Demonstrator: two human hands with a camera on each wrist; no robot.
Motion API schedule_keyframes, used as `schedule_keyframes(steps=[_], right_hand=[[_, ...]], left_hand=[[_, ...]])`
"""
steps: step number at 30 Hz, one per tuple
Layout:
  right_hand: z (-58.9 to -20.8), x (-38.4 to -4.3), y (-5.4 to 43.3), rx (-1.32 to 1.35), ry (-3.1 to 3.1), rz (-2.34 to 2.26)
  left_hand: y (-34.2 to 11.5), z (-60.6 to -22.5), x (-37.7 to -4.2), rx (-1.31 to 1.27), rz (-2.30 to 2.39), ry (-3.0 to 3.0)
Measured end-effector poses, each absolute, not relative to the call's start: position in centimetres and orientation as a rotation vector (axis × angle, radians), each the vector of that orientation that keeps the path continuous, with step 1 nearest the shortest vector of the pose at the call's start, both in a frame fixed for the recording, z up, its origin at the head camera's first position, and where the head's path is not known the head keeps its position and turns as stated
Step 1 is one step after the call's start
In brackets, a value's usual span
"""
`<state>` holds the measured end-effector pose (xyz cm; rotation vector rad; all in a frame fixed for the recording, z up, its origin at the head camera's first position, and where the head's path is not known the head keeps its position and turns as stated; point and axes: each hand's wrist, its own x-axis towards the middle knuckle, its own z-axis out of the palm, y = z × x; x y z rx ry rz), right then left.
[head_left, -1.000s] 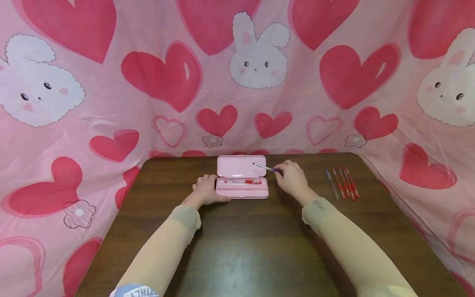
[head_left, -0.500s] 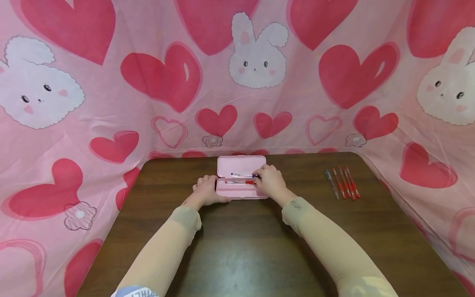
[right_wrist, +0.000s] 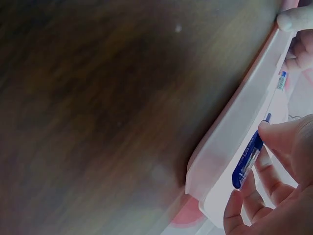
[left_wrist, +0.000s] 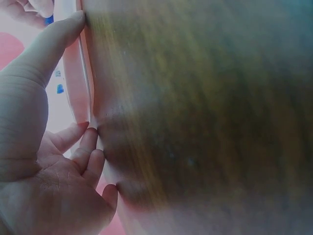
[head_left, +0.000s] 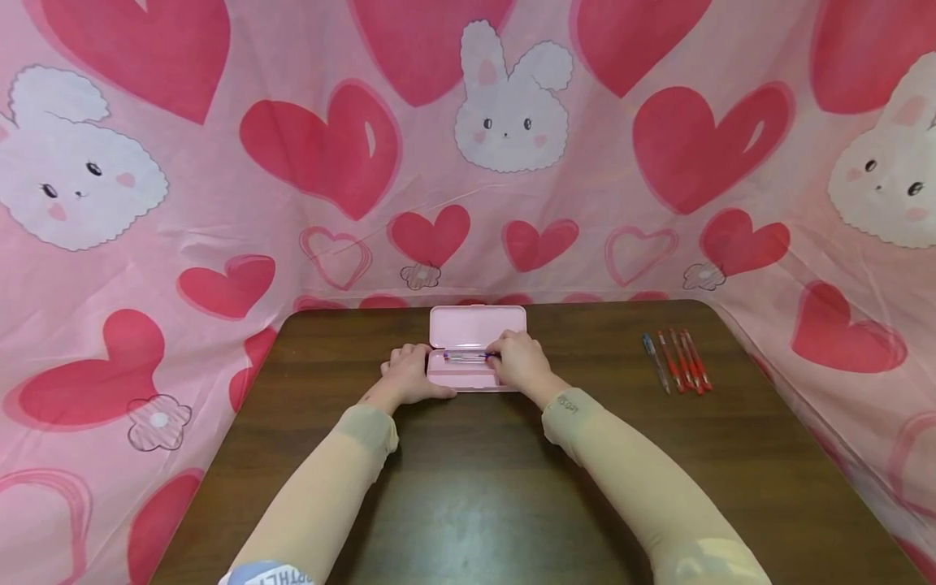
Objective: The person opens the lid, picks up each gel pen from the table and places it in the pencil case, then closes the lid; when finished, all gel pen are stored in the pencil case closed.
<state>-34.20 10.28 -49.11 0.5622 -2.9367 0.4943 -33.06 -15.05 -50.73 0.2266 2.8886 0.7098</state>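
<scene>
The right hand (head_left: 522,362) held a blue pen (right_wrist: 249,155) in a close pinch at the far compartment of the open case (head_left: 459,380), the left hand (head_left: 406,377) was curled round that case's left end, and I saw some red pens (head_left: 695,360) lying on the bench (head_left: 468,475), well off to the right.

Screened-off work area, room type uncertain, dark wood-look table (head_left: 468,479), pink cloth (head_left: 431,183) printed with hearts (head_left: 680,150) and rabbits (head_left: 512,138) along far, left and right sides

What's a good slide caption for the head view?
Left grip on an open pink pencil case, right grip on a blue pen over it; more pens at right.
</scene>
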Motion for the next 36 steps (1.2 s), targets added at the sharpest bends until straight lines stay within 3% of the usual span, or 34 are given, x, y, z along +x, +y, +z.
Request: schedule_keyframes(steps=[36], right_hand=[[-48.7,-34.6,9.4,0.402,-3.031,0.625]], left_hand=[[-15.5,-50.5,-33.2,0.233,0.751,2.865]])
